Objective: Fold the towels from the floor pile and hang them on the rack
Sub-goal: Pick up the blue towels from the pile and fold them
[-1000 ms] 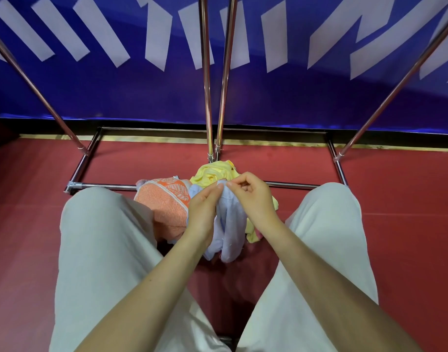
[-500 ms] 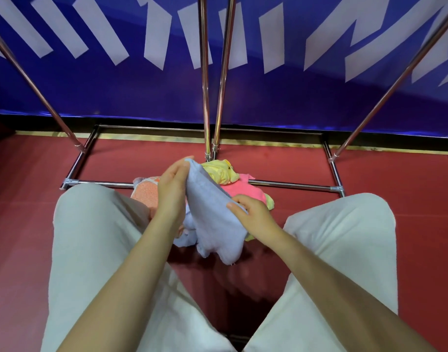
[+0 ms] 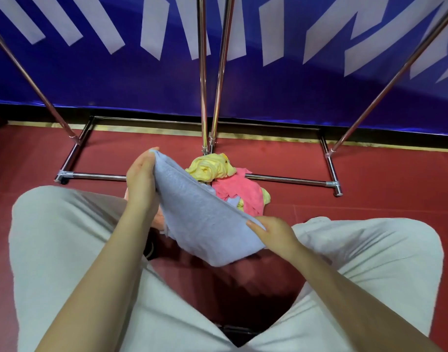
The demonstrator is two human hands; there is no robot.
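Two hands, left hand point(image 3: 141, 184) and right hand point(image 3: 275, 233), pinch the soft, light blue towel point(image 3: 200, 219) by opposite corners; it looks limp, best held at its corners.

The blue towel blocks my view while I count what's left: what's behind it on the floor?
Behind the blue towel lie a yellow towel and a pink towel. Anything further beneath it is covered.

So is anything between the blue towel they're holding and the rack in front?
Nothing visible. Left hand and right hand pinch the blue towel stretched above the towel pile; the rack poles beyond are bare. Its top rail is out of frame.
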